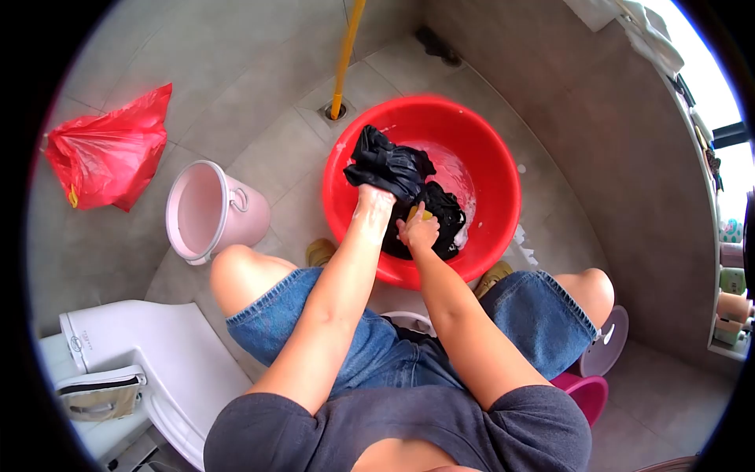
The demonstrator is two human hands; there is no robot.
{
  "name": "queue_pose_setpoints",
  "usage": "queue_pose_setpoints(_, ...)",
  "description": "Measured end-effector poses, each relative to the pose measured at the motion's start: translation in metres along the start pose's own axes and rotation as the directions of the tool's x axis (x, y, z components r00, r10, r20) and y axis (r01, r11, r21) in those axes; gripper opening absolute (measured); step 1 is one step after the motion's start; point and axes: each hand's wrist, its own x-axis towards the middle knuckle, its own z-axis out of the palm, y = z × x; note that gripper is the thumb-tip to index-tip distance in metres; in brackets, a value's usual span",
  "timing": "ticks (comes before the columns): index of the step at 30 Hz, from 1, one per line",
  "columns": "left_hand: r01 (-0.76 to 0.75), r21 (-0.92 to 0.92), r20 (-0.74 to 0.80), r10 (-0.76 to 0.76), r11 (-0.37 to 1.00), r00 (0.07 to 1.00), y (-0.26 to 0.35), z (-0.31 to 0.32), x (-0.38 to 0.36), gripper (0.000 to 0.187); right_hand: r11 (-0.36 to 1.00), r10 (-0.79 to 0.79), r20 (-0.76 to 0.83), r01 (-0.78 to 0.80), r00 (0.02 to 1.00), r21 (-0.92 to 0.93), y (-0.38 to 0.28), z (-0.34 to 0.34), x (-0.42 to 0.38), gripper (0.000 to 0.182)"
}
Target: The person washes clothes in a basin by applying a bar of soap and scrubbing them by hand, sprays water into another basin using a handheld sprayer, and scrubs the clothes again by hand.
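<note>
Your left hand [374, 197] is clenched around a bunched fold of the wet black cloth garment [393, 169], lifting it above the round red plastic basin [495, 169] on the tiled floor. Your right hand [419, 230] grips a small yellow brush [422, 212], pressed on the garment's lower part lying inside the basin, just beside your left.

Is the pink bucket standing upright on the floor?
No, the pink bucket lies tipped on its side on the tiled floor, its open mouth facing left, beside the red basin.
</note>
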Motion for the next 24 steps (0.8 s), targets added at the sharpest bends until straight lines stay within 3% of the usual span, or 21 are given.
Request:
queue_pose_setpoints(3, 0.181, -0.248, 0.33, -0.092, 0.952, 0.94, 0.011, -0.007, 0.006, 0.039, 0.969, -0.076, 0.016, 0.077, 0.997, -0.235, -0.001, 0.015, 0.015, 0.087)
queue_pose_setpoints(5, 0.239, -0.312, 0.391, -0.105, 0.92, 0.914, 0.015, -0.009, 0.006, 0.04, 0.961, -0.011, 0.058, 0.026, 0.998, -0.275, -0.002, 0.015, 0.023, 0.106)
queue_pose_setpoints(6, 0.08, -0.217, 0.212, -0.033, 0.973, 0.977, 0.014, 0.002, 0.001, 0.042, 0.959, -0.016, 0.102, 0.044, 0.995, -0.281, -0.008, -0.009, 0.012, 0.08)
queue_pose_setpoints(8, -0.137, 0.093, -0.14, 0.15, 0.986, 0.979, 0.01, 0.025, -0.006, 0.045, 0.955, -0.098, 0.135, 0.131, 0.986, -0.264, 0.0, -0.004, 0.014, 0.058)
queue_pose_setpoints(10, -0.107, 0.21, -0.033, 0.117, 0.972, 0.993, 0.007, 0.026, -0.007, 0.046, 0.932, -0.233, 0.109, 0.254, 0.966, -0.258, 0.01, 0.01, 0.013, 0.027)
queue_pose_setpoints(11, -0.1, 0.268, 0.014, 0.1, 0.958, 0.995, 0.009, 0.023, -0.007, 0.047, 0.898, -0.351, 0.08, 0.36, 0.933, -0.254, 0.016, 0.023, 0.017, 0.022)
queue_pose_setpoints(13, -0.054, 0.223, 0.102, 0.032, 0.973, 0.994, 0.014, 0.009, -0.005, 0.047, 0.825, -0.512, 0.322, 0.561, 0.796, -0.074, 0.002, -0.01, -0.003, 0.021)
queue_pose_setpoints(16, -0.06, 0.182, 0.079, 0.046, 0.982, 0.996, 0.015, 0.015, -0.005, 0.048, 0.831, -0.536, 0.079, 0.508, 0.841, 0.226, 0.015, 0.016, 0.003, 0.032)
queue_pose_setpoints(17, -0.047, 0.199, 0.003, 0.047, 0.979, 0.999, 0.014, 0.022, -0.007, 0.048, 0.819, -0.511, 0.012, 0.483, 0.859, 0.311, 0.021, 0.012, 0.003, 0.034)
queue_pose_setpoints(18, -0.037, 0.215, -0.069, 0.053, 0.976, 0.996, 0.009, 0.054, -0.014, 0.049, 0.8, -0.392, 0.05, 0.313, 0.919, 0.513, 0.03, 0.014, 0.013, 0.039)
queue_pose_setpoints(19, -0.027, 0.227, -0.142, 0.06, 0.974, 0.988, 0.005, 0.073, -0.019, 0.051, 0.429, -0.334, 0.314, -0.153, 0.889, 0.89, 0.037, 0.011, 0.018, 0.038)
queue_pose_setpoints(21, 0.014, 0.221, -0.01, -0.012, 0.975, 1.0, 0.016, 0.07, -0.017, 0.056, -0.034, -0.461, 0.334, -0.393, 0.822, 0.919, 0.056, -0.008, 0.031, 0.043)
queue_pose_setpoints(24, 0.017, 0.277, 0.096, -0.046, 0.961, 0.994, 0.022, 0.068, -0.012, 0.061, -0.186, -0.544, 0.182, -0.33, 0.819, 0.926, 0.059, -0.093, 0.026, 0.048)
